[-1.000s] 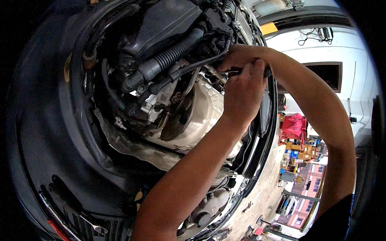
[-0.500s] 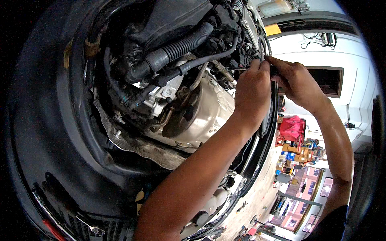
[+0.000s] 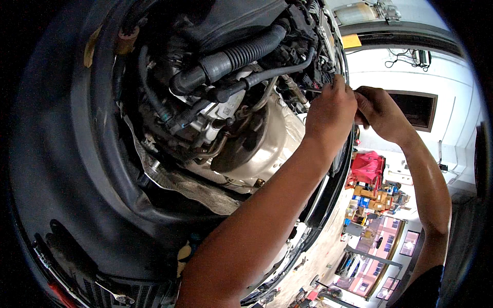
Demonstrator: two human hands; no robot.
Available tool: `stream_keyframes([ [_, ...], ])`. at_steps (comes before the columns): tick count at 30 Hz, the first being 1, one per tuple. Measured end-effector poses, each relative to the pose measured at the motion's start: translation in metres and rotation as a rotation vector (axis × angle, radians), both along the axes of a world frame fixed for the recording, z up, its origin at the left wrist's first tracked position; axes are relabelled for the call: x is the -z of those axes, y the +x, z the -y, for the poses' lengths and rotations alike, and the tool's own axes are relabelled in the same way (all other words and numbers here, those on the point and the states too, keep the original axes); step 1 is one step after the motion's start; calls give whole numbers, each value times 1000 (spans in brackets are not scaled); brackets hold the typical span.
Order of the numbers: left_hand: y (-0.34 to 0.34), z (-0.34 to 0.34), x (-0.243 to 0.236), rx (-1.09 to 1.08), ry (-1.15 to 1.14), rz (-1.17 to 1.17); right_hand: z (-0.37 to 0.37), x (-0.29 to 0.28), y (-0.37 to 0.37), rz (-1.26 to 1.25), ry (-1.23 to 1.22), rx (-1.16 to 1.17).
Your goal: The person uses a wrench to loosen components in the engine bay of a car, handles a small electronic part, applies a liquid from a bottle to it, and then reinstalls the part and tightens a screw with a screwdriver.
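My left hand (image 3: 333, 114) is closed at the far edge of the open engine bay, fingers wrapped round a thin metal-shafted tool (image 3: 311, 91). The shaft sticks out to the left toward the engine parts; its exact kind cannot be made out. Right beside it, my right hand (image 3: 381, 114) has its fingers curled and thumb bent in, close to the left hand's knuckles. What its fingers hold, if anything, is hidden. Left of my hands lie a ribbed black hose (image 3: 249, 54), a smooth black pipe (image 3: 277, 72) and a shiny metal heat shield (image 3: 262, 146).
A dark fender (image 3: 61, 154) curves along the left, with a wrench-like metal tool (image 3: 115, 293) and a red-handled tool (image 3: 60, 295) at lower left. Crumpled foil-like insulation (image 3: 190, 191) edges the bay. Boxes (image 3: 372, 197) and a red cloth (image 3: 367, 167) stand beyond.
My right hand's fingers have gone from stretched over the left hand to curled in beside it. The whole view has shifted slightly, the engine sitting a little farther right.
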State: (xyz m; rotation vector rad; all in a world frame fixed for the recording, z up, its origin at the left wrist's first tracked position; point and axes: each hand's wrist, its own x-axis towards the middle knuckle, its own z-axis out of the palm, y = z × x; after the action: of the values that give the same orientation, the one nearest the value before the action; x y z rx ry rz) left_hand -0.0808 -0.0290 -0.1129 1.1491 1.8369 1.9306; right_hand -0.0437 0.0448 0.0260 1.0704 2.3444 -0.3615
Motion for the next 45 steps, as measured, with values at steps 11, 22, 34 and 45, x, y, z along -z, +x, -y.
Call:
stream_keyframes([
  [11, 4, -6, -2, -233, -20, 89, 9, 5, -21, -6, 186, -183],
  [22, -4, -2, 2, -116, -120, -9, 11, -6, -15, -51, 227, -752],
  [34, -13, -5, 3, -108, -67, -37, 15, -4, -14, -74, 325, -503],
  [45, -1, -12, -3, 15, 162, 528, 15, -2, -4, -271, 182, -437],
])
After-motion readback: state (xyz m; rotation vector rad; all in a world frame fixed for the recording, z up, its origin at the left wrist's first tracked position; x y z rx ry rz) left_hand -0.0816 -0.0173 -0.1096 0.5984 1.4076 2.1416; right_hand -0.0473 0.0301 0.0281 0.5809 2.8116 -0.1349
